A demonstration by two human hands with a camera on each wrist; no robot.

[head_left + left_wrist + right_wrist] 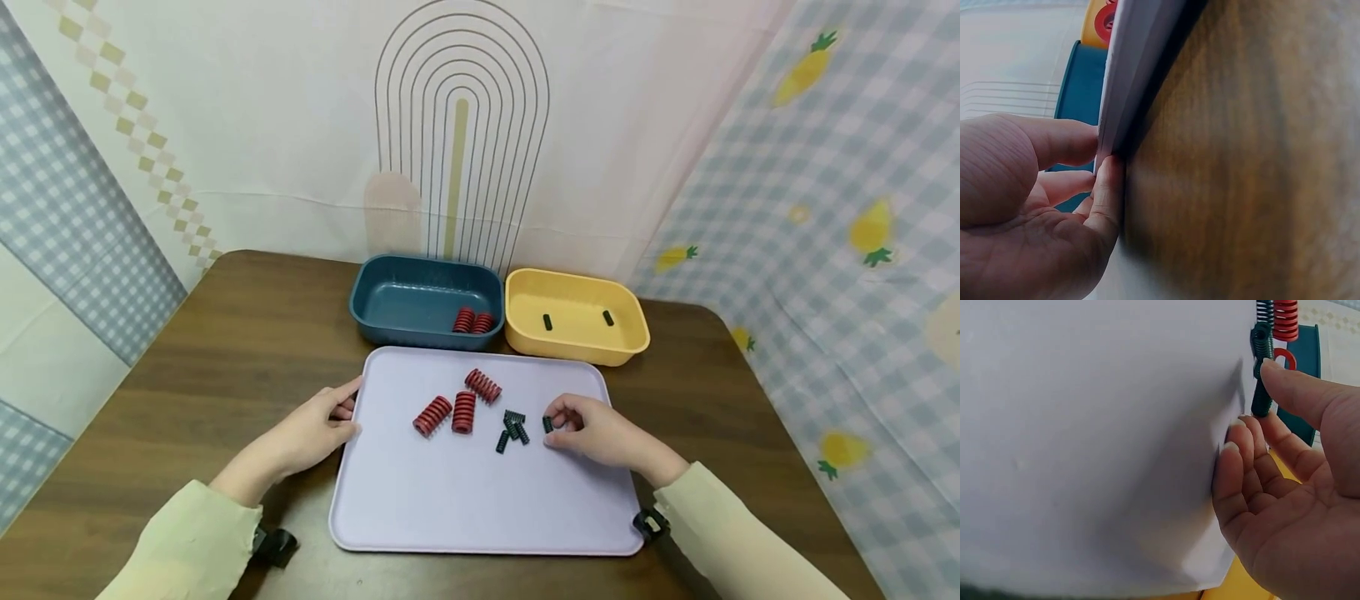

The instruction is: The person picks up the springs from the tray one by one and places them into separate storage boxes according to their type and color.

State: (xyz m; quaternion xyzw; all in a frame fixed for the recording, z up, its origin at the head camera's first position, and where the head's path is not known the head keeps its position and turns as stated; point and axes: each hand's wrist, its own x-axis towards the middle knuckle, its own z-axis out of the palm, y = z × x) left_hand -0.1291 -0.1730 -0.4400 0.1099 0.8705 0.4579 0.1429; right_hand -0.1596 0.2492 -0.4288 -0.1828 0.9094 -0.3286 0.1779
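A lilac tray lies on the table with three thick red springs near its middle. To their right several small dark green springs lie in a loose cluster. My right hand is low over the tray's right part, pinching one small green spring between thumb and fingertip; its other fingers rest close to the tray surface. At the tray's left edge, my left hand holds the rim, thumb on one side and fingers against the other, as the left wrist view shows.
Behind the tray stands a dark blue bin with two red springs in its right front corner. Beside it is a yellow bin holding two small green springs. Patterned cloth hangs behind the wooden table.
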